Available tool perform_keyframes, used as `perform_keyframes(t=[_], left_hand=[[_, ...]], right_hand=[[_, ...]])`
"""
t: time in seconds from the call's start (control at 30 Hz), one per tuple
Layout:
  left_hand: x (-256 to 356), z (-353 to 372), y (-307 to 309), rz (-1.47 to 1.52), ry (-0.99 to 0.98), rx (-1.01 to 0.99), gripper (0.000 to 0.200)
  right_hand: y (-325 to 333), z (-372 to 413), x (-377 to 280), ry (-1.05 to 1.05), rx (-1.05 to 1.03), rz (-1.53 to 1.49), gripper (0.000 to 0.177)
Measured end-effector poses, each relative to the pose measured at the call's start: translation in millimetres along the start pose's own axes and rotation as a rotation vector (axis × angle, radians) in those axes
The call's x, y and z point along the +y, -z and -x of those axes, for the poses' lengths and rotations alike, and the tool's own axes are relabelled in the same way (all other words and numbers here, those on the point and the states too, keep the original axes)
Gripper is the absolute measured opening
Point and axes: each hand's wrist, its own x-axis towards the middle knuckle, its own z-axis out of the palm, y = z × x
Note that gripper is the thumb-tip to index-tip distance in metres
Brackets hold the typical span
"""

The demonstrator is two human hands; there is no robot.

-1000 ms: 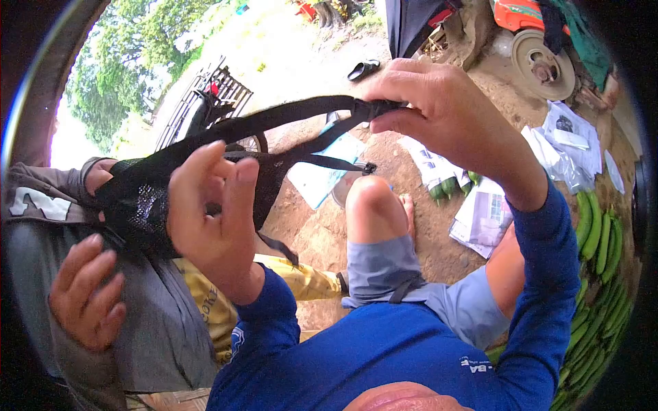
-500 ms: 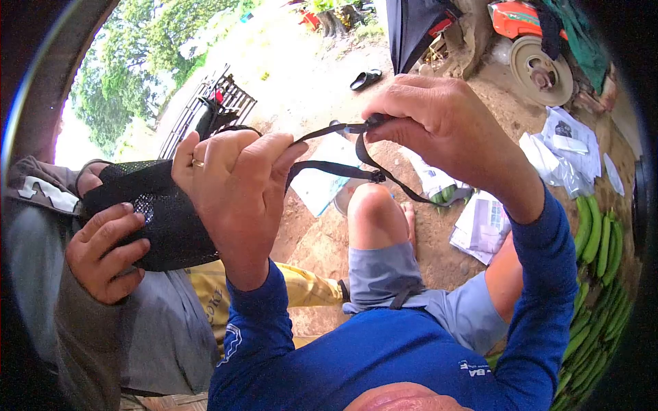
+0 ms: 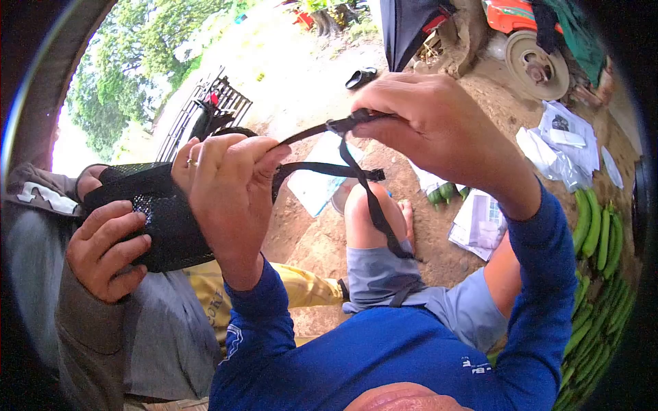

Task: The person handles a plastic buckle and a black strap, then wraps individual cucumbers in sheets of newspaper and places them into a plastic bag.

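My left hand (image 3: 229,195), with a ring on one finger, is closed in a pinch on a black webbing strap (image 3: 308,132). Beside that hand is a black mesh bag (image 3: 171,229), partly covered by it. My right hand (image 3: 435,130) pinches the same strap at a small black buckle (image 3: 349,123), holding it stretched between both hands. From near the buckle a loose strap end (image 3: 377,212) dangles over my knee. A second black strap (image 3: 322,166) reaches out below, ending in a small dark piece. Another person's hand (image 3: 110,250) grips the bag from the left.
The other person sits close at my left in grey trousers (image 3: 164,329). Papers and plastic (image 3: 558,140) lie on the dirt ground at right, above green bananas (image 3: 596,233). A dark folded umbrella (image 3: 411,31), a black sandal (image 3: 361,78) and a wheel (image 3: 538,67) are farther off.
The loose strap end has swung from the right to hang lower. More of the buckle shows at my right fingers, and the lower strap now stands apart from the dangling one.
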Motion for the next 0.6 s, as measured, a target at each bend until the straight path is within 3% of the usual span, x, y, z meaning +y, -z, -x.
perform_keyframes(t=[0.07,0.13,0.2,0.3,0.33,0.37,0.4,0.5,0.57,0.6], left_hand=[[8.6,-2.5,-3.3,-0.028,0.021,0.041,0.014],[33.8,12.3,0.7,0.013,-0.038,0.268,0.015],[61.1,18.6,-12.8,0.234,-0.163,0.246,0.019],[115.4,37.6,-35.6,0.737,-0.425,-0.126,0.023],[131.4,45.1,-41.4,0.888,-0.504,-0.243,0.025],[141.8,52.7,-47.0,0.955,-0.545,-0.373,0.027],[152.2,60.2,-52.4,1.016,-0.575,-0.508,0.03],[165.6,84.8,-76.8,0.942,-0.577,-0.932,0.04],[170.9,97.8,-92.8,0.885,-0.614,-1.192,0.047],[176.9,103.3,-104.1,0.912,-0.619,-1.2,0.044]], right_hand=[[-7.4,0.5,4.7,-0.013,0.004,0.021,0.023],[-18.0,1.0,6.7,-0.007,0.003,-0.017,0.022],[-28.0,5.5,9.3,-0.01,-0.119,-0.135,0.03],[-50.0,32.0,40.4,0.082,-0.1,-0.108,0.041],[-36.1,33.2,49.4,-0.166,-0.315,-0.093,0.041],[-25.5,38.8,62.1,-0.233,-0.312,-0.018,0.04],[-19.8,55.3,85.7,-0.092,-0.14,0.124,0.037],[28.8,86.0,89.9,-0.288,-0.144,-0.068,0.028],[34.7,122.2,87.6,-0.598,-0.182,0.056,0.031],[38.2,136.3,87.9,-0.68,-0.222,0.069,0.031]])
